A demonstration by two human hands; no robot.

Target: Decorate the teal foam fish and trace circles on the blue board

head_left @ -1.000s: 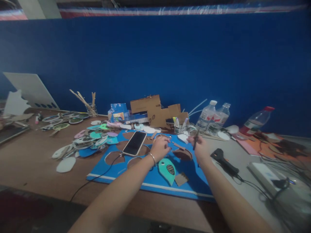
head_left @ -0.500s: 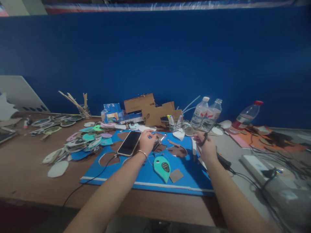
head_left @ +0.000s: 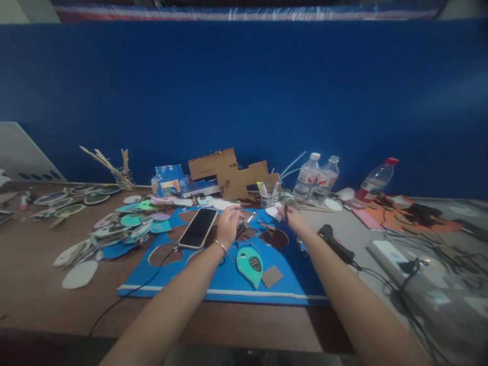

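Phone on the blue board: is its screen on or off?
Looks off: the phone lies screen up on the blue board, its display plain black without visible glow.

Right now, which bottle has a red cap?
The rightmost bottle; the leftmost bottle has a white cap, and the middle bottle shows no red on top.

The dark thing (head_left: 292, 204) in the right fingers (head_left: 291, 217) was too blurred to name. The bottom edge cut off both forearms (head_left: 171, 305), the left edge a pale board (head_left: 25, 152). Markings on the green bird shape (head_left: 247, 272) and print on the cardboard (head_left: 213, 165) were too small to read.
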